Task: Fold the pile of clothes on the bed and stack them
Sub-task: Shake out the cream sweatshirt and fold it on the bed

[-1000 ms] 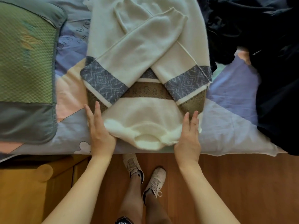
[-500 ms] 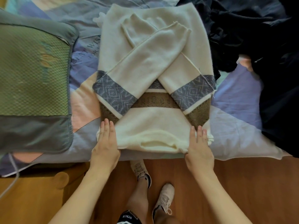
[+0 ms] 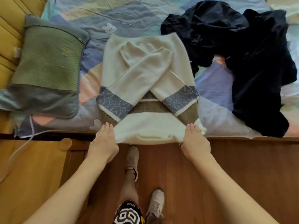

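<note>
A cream sweater [image 3: 145,65] with grey-blue and olive patterned bands lies flat on the bed, its sleeves crossed over the body and its neckline at the near edge. My left hand [image 3: 103,141] holds the near left shoulder corner, fingers on top and thumb tucked under the fabric. At the near right shoulder corner my right hand [image 3: 194,141] holds it the same way. The near hem of the sweater overhangs the bed's edge. A heap of dark navy clothes [image 3: 239,59] lies unfolded to the right, touching the sweater's far right side.
A green and grey pillow [image 3: 47,70] lies left of the sweater on the patchwork bedsheet [image 3: 129,15]. A white cable [image 3: 30,136] trails off the bed's near left edge. A wooden cabinet [image 3: 32,167] stands at lower left; my legs and shoes are on the wooden floor [image 3: 234,159].
The sweater has slid toward me until its neckline edge overhangs the bed. Both hands shifted from lying flat beside the shoulders to holding the corners. More of the bed is in view.
</note>
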